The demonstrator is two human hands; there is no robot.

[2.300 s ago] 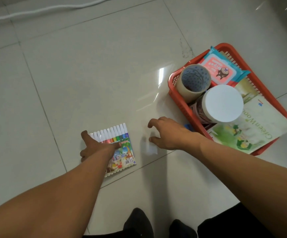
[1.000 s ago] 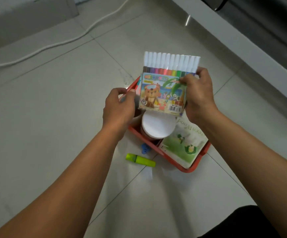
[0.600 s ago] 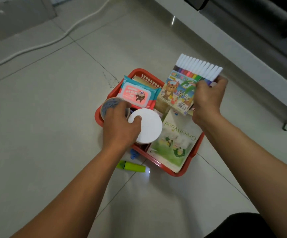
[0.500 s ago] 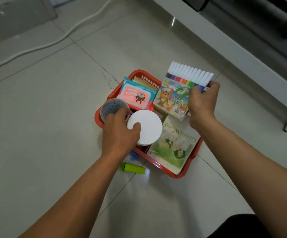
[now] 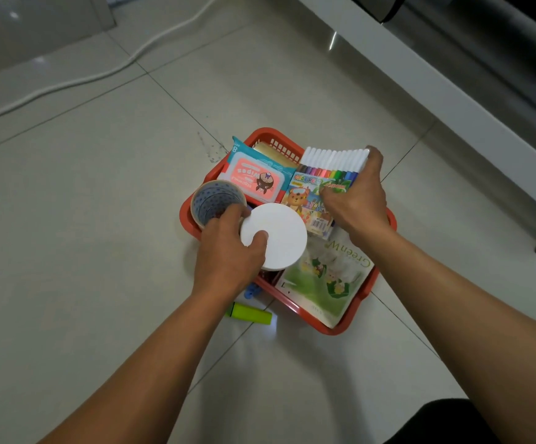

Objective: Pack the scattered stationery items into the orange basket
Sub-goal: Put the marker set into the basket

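Note:
The orange basket sits on the tiled floor. Inside it are a tape roll, a pink wipes pack, a white-lidded jar and a green picture book. My right hand holds the colour marker pack flat over the basket's far right part, on top of the book. My left hand grips the jar's lid at its left edge. A green highlighter and a small blue object lie on the floor by the basket's near left side.
A white cable runs across the floor at the back left. A low white furniture edge crosses the right side behind the basket. My dark-clothed knee shows at the bottom right.
My right hand has lowered the marker pack from above the basket down onto its contents. My left hand stays on the jar lid.

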